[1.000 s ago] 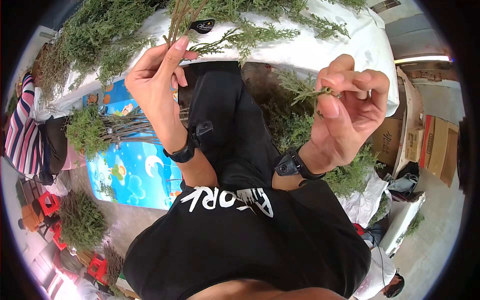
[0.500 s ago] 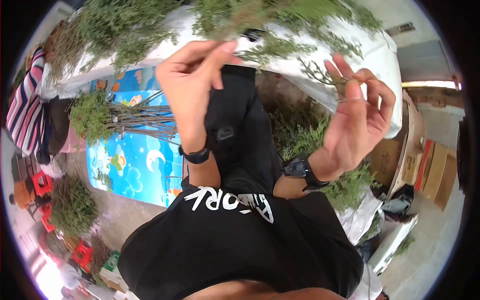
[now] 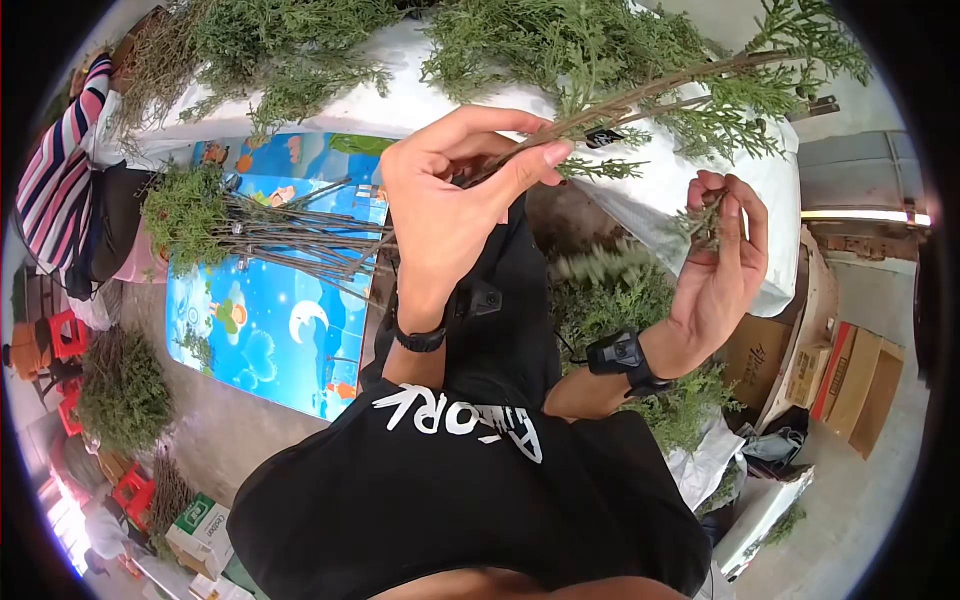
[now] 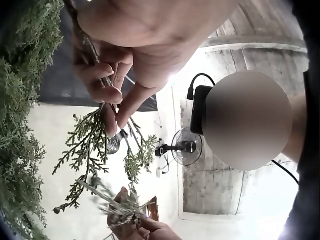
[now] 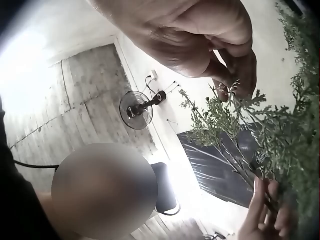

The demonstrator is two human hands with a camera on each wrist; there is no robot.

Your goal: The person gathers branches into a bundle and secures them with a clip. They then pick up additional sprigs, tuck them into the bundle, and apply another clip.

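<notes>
Holding a bunch of green branches (image 3: pixel 640 95) by the stems, the left hand (image 3: pixel 450 190) grips tight; the right hand (image 3: pixel 722 262) pinches 1 small sprig (image 3: pixel 703 222).

1. Between the left hand (image 3: pixel 445 205) and the right hand (image 3: pixel 722 262) lies an open gap; only the person's black-clad leg (image 3: pixel 490 300) sits below it.
2. The branch (image 3: pixel 680 85) held in the left grip slants across the upper right, barring the way above the right hand.
3. Beyond both hands, cut greenery (image 3: pixel 540 40) covers the white-draped table (image 3: pixel 660 190).
4. Left of the left wrist, a bundle of bare stems (image 3: pixel 290 245) juts over the blue mat (image 3: pixel 270 340).
5. Loose greenery (image 3: pixel 620 290) fills the space under the right wrist.
</notes>
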